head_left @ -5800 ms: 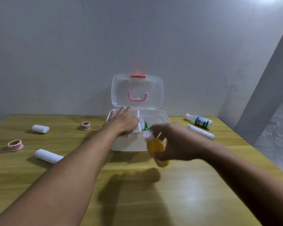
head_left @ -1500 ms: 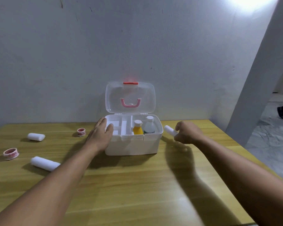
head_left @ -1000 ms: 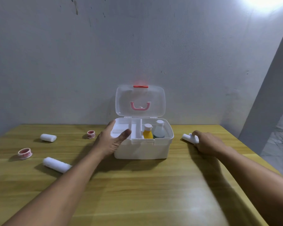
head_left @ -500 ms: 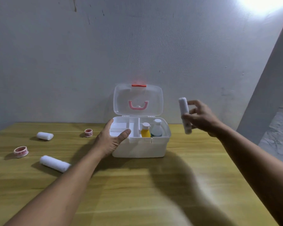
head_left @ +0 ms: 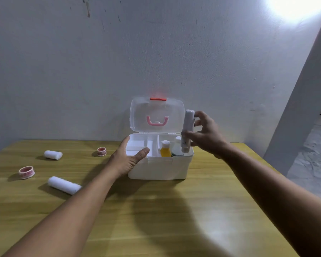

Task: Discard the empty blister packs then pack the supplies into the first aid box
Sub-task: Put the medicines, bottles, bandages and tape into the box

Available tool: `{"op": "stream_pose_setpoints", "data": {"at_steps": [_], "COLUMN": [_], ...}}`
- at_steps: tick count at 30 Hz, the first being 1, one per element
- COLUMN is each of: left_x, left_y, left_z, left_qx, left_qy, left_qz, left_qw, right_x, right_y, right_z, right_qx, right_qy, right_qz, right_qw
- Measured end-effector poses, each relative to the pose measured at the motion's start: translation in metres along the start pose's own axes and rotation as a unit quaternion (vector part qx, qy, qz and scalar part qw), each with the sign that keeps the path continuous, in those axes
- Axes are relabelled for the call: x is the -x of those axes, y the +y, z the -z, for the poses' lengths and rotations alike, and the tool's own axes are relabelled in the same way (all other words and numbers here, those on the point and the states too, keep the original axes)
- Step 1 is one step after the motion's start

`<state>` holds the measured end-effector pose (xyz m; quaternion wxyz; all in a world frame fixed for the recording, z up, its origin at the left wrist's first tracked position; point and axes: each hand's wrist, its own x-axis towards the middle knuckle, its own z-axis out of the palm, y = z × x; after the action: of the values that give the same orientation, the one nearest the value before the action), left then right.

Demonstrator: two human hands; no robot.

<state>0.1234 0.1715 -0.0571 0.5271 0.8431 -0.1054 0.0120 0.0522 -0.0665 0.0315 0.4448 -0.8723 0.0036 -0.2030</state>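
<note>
A wooden table (head_left: 156, 219) stands against a plain grey wall, seen from the head of a person whose two bare arms reach forward over it. At the far left, a small roll of red-and-white tape (head_left: 26, 172) lies flat on the wood. Behind it, nearer the wall, lies a short white gauze roll (head_left: 53, 155). A longer white bandage roll (head_left: 64, 185) lies on its side nearer the viewer, just beside the left forearm. A second, smaller tape roll (head_left: 101, 151) sits farther back, near the left hand.

The left hand (head_left: 127, 160) rests against the front left corner of the first aid box (head_left: 159, 168), fingers spread and curled over its rim, thumb lying along the front edge — holding the box rather than gripping any supply. The box is white and sits mid-table, close to the wall. Its clear lid (head_left: 157, 115), with a pink handle and a red latch, stands upright and open. Inside, the left part shows white tray compartments; the right part holds a yellow bottle (head_left: 165, 150) with a white cap, upright, and just beside it a clear bottle (head_left: 177, 148), partly hidden.

The right hand (head_left: 205, 134) hovers above the box's right end, fingers and thumb clamped on a slim white tube (head_left: 188, 130). The tube is held nearly upright, its lower end right at the box's rim by the clear bottle.
</note>
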Motion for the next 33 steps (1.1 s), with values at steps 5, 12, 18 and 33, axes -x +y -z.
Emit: {"op": "stream_pose_setpoints", "data": {"at_steps": [5, 12, 18, 33], "left_x": [0.000, 0.000, 0.001, 0.005], "left_y": [0.000, 0.001, 0.001, 0.005], "left_z": [-0.001, 0.000, -0.001, -0.001], "left_qx": [0.005, 0.008, 0.010, 0.008], "left_qy": [-0.002, -0.007, -0.005, -0.010], "left_qz": [0.002, 0.003, 0.000, 0.003], "left_qw": [1.000, 1.000, 1.000, 1.000], "right_x": [0.013, 0.026, 0.026, 0.014], "right_y": [0.010, 0.018, 0.023, 0.022], "right_z": [-0.025, -0.047, -0.050, -0.030], "right_qx": [0.131, 0.225, 0.263, 0.217], "right_qy": [0.093, 0.135, 0.130, 0.009], "right_qz": [0.035, 0.023, -0.013, 0.024], "right_qw": [0.986, 0.965, 0.956, 0.976]}}
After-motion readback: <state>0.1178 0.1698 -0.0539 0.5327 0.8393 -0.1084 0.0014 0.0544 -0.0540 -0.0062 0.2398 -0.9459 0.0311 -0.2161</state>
